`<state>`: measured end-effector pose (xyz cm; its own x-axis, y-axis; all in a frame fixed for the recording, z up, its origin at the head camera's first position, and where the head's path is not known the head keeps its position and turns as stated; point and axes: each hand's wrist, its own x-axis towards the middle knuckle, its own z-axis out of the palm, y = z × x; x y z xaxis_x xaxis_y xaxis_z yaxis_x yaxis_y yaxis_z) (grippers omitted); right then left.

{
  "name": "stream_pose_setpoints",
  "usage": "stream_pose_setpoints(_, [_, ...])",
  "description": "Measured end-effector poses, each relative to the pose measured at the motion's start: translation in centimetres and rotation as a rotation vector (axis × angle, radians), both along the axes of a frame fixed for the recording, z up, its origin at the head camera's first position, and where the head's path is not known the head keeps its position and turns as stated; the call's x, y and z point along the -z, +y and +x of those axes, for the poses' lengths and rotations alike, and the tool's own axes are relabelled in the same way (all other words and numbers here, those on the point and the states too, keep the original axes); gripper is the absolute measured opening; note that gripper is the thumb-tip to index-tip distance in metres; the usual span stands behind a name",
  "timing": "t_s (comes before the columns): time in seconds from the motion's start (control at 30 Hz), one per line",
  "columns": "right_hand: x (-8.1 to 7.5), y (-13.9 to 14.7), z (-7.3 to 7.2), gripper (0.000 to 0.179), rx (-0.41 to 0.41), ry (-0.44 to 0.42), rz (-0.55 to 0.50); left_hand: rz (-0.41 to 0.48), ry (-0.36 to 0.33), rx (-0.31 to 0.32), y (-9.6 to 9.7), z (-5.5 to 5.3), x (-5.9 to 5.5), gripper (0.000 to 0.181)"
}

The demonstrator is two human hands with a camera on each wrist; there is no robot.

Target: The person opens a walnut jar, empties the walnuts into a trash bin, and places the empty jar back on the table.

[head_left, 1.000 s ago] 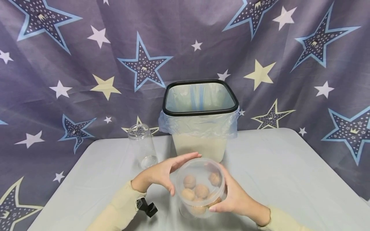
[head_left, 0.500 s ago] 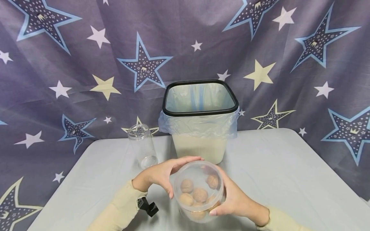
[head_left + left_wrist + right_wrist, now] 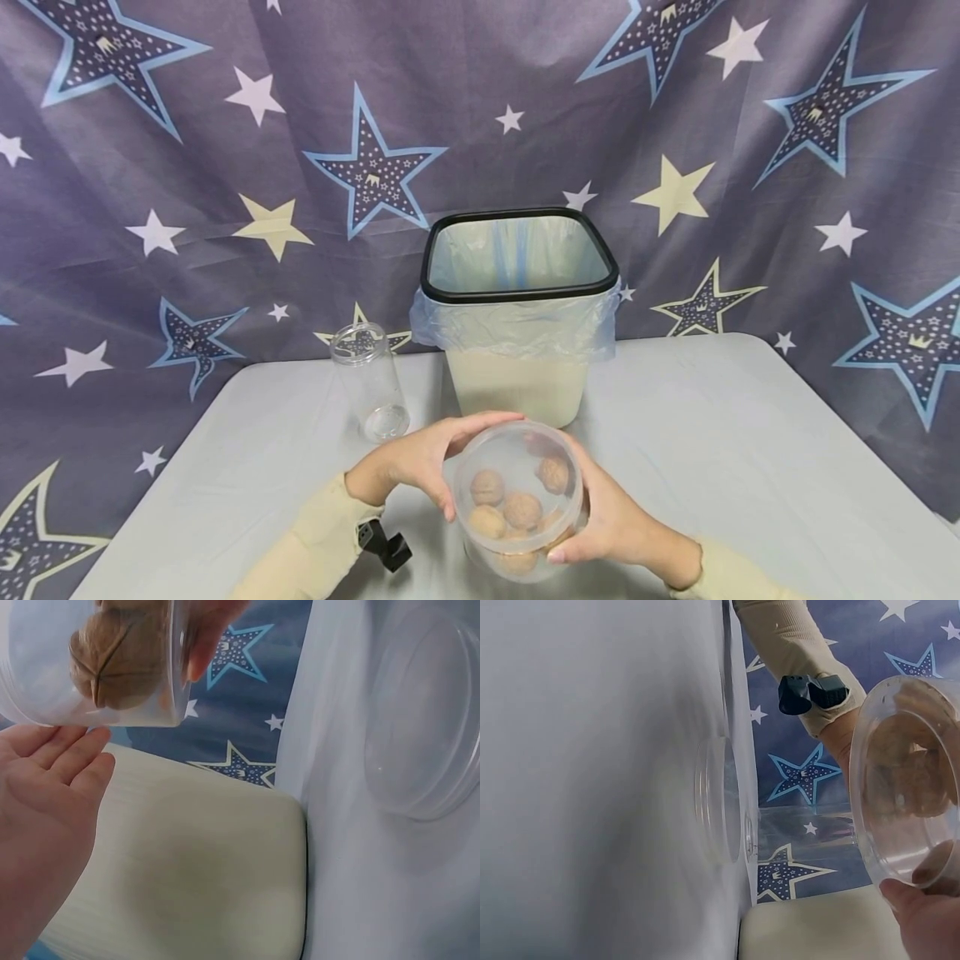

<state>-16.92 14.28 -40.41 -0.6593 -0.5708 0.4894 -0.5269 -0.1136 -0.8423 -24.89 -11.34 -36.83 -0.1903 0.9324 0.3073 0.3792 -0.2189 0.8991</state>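
Above the table, my right hand (image 3: 617, 512) grips the right side of a clear plastic tub (image 3: 521, 446), its thumb on the tub's edge. Several walnuts (image 3: 522, 510) lie inside. On the tub's left, my left hand (image 3: 414, 460) has its fingers extended; in the left wrist view its fingertips lie against the tub wall, and the palm holds nothing. Below the tub, a clear round shallow piece, like a lid (image 3: 424, 712), rests on the table; in the head view the tub mostly hides it. I cannot tell whether the tub's upper face is covered.
A cream bin (image 3: 517, 379) with a black rim and a bluish bag liner stands behind the hands. Left of it is a tall clear jar (image 3: 372, 383). A black clip-like device (image 3: 384, 546) sits at the left sleeve. A star-patterned curtain (image 3: 480, 100) hangs behind the table.
Over the last second the tub has come slightly down toward the table's front, with both hands alongside it. The left hand has moved a little closer to the tub.
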Motion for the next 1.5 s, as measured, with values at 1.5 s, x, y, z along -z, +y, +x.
stream_pose_setpoints(1.5, [0.2,-0.4,-0.2,0.112,0.509,0.047,0.148,0.184,-0.089,-0.771,3.0,5.8,2.7,0.106])
